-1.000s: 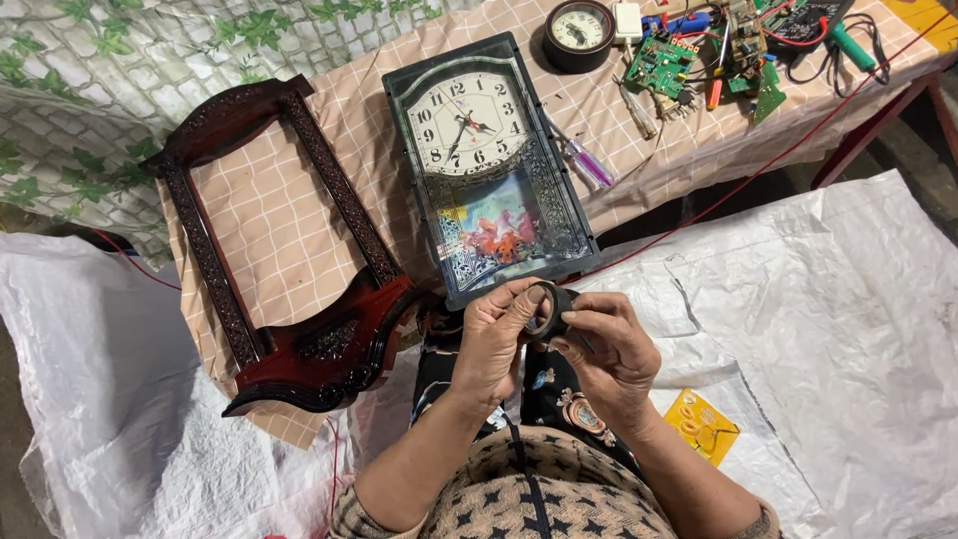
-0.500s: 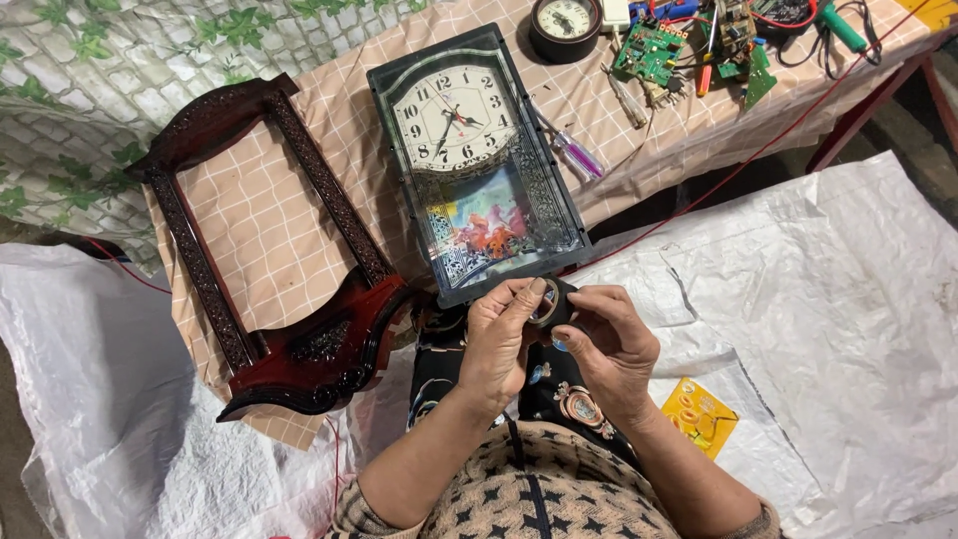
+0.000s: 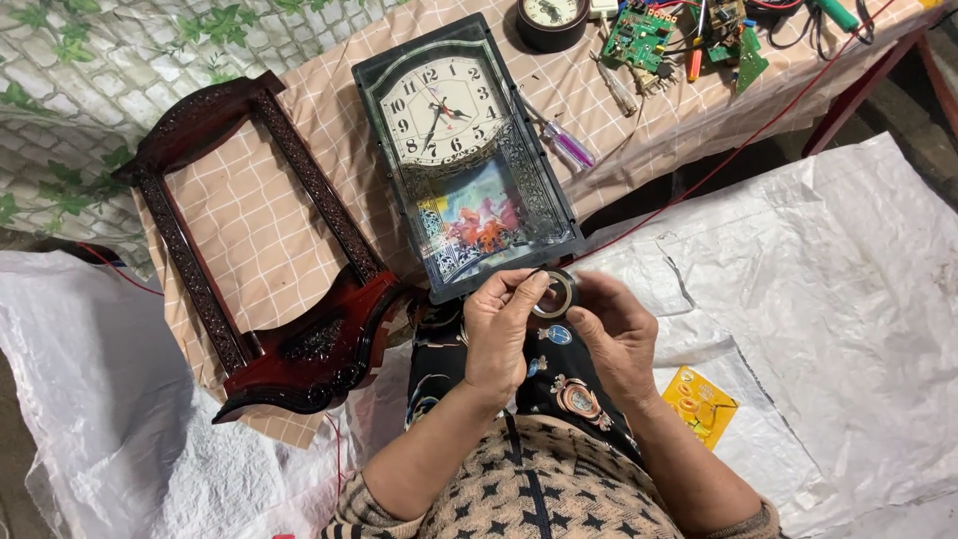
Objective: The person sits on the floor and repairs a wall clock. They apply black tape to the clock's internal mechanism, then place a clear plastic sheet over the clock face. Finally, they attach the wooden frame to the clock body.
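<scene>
Fingers (image 3: 521, 291) partly hiding tape roll (image 3: 555, 293)

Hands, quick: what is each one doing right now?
Left hand: fingers closed on the small dark ring-shaped roll.
Right hand: fingers closed on the same roll from the other side.
</scene>
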